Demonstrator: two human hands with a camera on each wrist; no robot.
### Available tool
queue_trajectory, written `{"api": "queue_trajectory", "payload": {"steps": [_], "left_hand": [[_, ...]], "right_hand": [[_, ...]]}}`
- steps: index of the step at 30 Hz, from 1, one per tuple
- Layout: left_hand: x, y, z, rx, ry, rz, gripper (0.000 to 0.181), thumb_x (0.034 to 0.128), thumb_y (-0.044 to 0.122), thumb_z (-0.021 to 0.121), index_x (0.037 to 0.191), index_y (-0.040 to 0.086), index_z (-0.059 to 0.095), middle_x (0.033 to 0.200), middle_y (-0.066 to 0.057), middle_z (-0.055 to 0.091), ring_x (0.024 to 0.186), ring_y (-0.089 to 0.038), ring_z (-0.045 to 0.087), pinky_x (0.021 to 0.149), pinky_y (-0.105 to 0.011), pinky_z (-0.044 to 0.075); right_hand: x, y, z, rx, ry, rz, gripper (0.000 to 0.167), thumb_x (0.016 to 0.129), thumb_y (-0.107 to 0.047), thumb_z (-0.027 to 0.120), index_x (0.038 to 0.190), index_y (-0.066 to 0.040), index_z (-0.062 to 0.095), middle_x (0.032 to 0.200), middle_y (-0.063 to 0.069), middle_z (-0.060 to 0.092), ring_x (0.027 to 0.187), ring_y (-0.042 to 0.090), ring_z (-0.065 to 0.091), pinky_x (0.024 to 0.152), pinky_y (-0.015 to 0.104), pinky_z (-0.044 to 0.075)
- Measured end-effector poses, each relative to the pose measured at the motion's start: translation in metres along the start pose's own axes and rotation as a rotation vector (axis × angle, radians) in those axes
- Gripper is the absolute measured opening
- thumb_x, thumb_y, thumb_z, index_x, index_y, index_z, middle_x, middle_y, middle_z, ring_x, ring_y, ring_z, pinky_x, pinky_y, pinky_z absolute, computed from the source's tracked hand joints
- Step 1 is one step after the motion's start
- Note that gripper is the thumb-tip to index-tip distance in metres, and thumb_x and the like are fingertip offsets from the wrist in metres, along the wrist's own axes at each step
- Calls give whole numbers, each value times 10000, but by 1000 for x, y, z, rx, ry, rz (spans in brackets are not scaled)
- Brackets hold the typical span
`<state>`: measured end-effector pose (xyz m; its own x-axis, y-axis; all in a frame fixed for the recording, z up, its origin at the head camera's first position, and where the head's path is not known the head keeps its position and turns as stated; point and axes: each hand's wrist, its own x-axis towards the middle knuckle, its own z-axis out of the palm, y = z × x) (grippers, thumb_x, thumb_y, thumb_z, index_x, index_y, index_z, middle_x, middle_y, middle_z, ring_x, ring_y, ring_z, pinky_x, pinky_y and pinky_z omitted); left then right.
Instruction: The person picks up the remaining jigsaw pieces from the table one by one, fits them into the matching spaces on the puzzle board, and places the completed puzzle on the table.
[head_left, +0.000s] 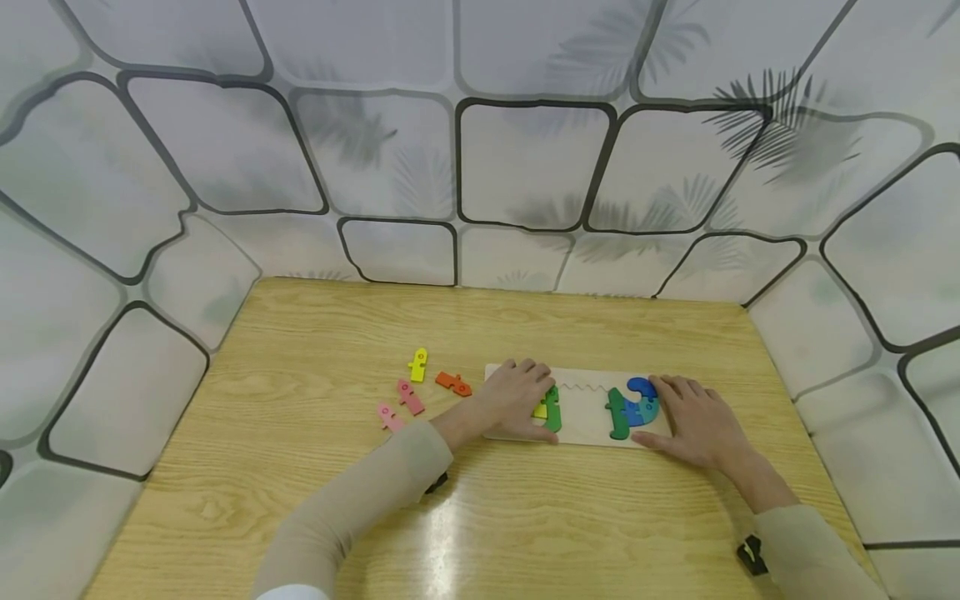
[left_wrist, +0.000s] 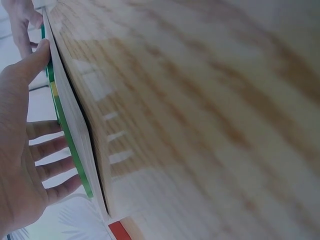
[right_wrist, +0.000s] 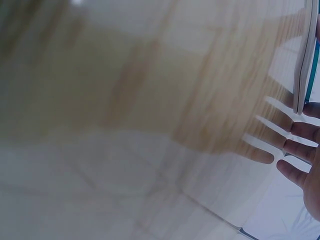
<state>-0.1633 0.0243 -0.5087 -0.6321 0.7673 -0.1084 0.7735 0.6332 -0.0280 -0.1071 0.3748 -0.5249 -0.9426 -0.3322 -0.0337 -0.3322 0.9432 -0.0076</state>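
Note:
A pale wooden puzzle board (head_left: 585,421) lies on the table with coloured pieces on it. My left hand (head_left: 513,402) lies over its left part, partly hiding a green piece (head_left: 553,408) and a yellow piece (head_left: 540,411). In the left wrist view the fingers (left_wrist: 52,148) reach straight to the green edge, and the thumb (left_wrist: 37,59) touches the near side. At the right end, my right hand (head_left: 699,423) rests with thumb and index finger at the board, fingers extended. Beside it sit a green piece (head_left: 618,414) and blue pieces (head_left: 642,387).
Left of the board lie loose pieces: a yellow one (head_left: 418,367), an orange one (head_left: 453,384) and two pink ones, one nearer (head_left: 389,418) and one farther (head_left: 411,398). A patterned wall (head_left: 532,167) surrounds the wooden table (head_left: 570,533) at the back and sides.

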Motion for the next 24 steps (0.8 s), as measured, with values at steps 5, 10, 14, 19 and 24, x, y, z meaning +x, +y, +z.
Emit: {"api": "queue_trajectory", "payload": {"steps": [5, 10, 14, 19, 24], "left_hand": [[0, 0, -2, 5, -12, -3, 985, 875, 897, 489, 1543, 173, 492, 1606, -56, 496, 1440, -252, 508, 1119, -430, 497], [0, 1, -3, 3, -14, -2, 980, 876, 892, 498, 1538, 170, 496, 1597, -57, 503, 1433, -252, 515, 1116, -428, 500], [-1, 1, -3, 1, -11, -2, 977, 877, 889, 501, 1538, 168, 495, 1591, -56, 507, 1427, -251, 518, 1110, -425, 502], [-1, 0, -2, -2, -9, 0, 970, 883, 884, 497, 1542, 173, 489, 1587, -52, 508, 1425, -249, 517, 1103, -422, 503], [-1, 0, -2, -7, -3, 5, 957, 890, 878, 495, 1546, 181, 487, 1581, -49, 514, 1423, -248, 520, 1099, -424, 506]], "right_hand": [[0, 1, 0, 1, 1, -1, 1094, 845, -796, 654, 1586, -25, 428, 1520, 235, 538, 1373, 483, 523, 1059, 690, 457], [1, 2, 2, -1, 8, -3, 1094, 841, -800, 654, 1581, -26, 433, 1516, 230, 540, 1367, 479, 528, 1046, 683, 464], [1, 3, 5, 3, 21, -4, 1090, 842, -795, 659, 1579, -24, 436, 1516, 230, 538, 1367, 479, 527, 1048, 686, 460], [1, 2, 5, 1, 19, -2, 1087, 845, -795, 653, 1584, -29, 431, 1520, 228, 536, 1374, 477, 524, 1056, 687, 456], [0, 1, 3, 2, 13, -3, 1090, 844, -795, 654, 1583, -25, 430, 1518, 237, 538, 1372, 483, 524, 1054, 691, 457]]}}
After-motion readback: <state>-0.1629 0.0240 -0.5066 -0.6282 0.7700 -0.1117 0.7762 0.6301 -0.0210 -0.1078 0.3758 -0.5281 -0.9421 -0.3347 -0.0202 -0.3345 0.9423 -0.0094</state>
